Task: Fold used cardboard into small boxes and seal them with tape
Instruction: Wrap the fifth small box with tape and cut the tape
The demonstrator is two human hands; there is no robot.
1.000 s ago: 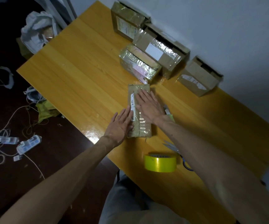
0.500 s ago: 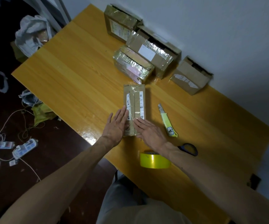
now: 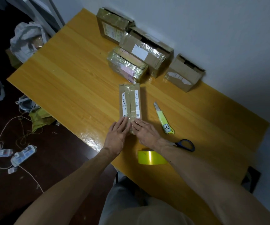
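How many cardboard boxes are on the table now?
5. A flat box in front; a corner box, long box and shiny box clustered at the far end; an open box to their right.

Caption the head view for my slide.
Left hand and right hand press a taped cardboard box flat, tape roll nearby.

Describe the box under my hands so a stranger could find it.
On the yellow table, four boxes cluster by the wall. Nearer the front edge lies a fifth box, under the left hand and right hand. Unlike the bulkier others, it is flat and narrow, with a taped centre seam.
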